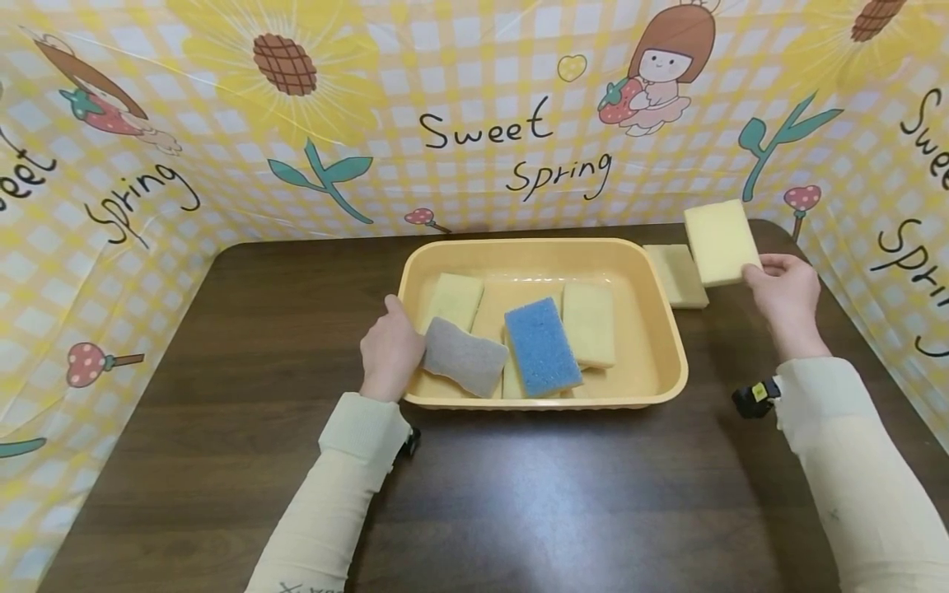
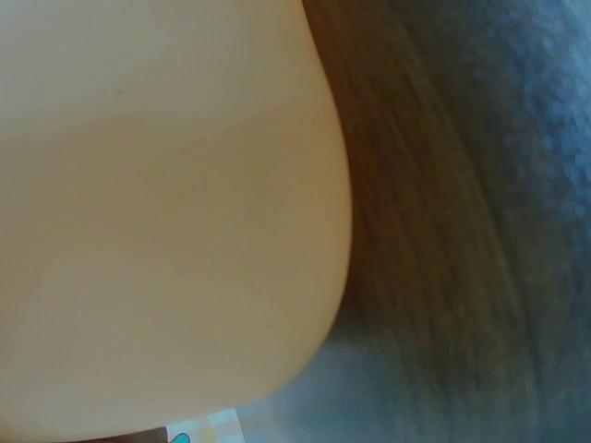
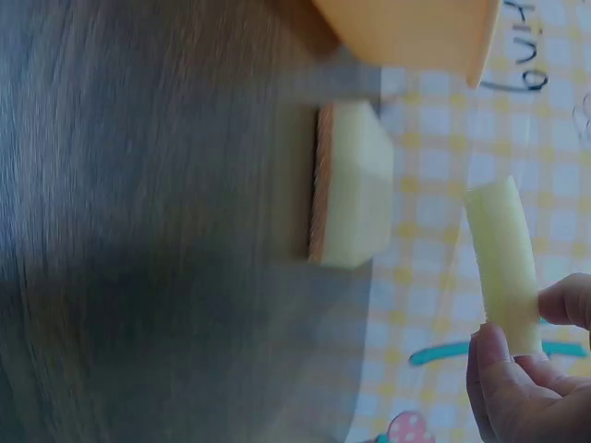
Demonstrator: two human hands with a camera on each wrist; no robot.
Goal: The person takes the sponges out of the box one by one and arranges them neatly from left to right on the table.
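A pale yellow sponge (image 1: 722, 242) is pinched at its lower right corner by my right hand (image 1: 787, 298), above the table to the right of the tub. In the right wrist view, thumb and fingers grip that sponge (image 3: 504, 254) from both sides. Just below it, another yellow sponge (image 3: 355, 185) with a brown underside lies on the table beside the tub. My left hand (image 1: 391, 352) holds the left wall of the yellow plastic tub (image 1: 648, 383); its fingertips are partly hidden there. Inside the tub lie a blue sponge (image 1: 544, 346), a wavy grey sponge (image 1: 465, 357) and several pale yellow ones.
The dark wooden table (image 1: 563, 494) has a checked yellow cloth (image 1: 474, 74) with printed flowers and lettering standing behind it and at both sides. The tub's outer wall (image 2: 166, 231) fills much of the left wrist view.
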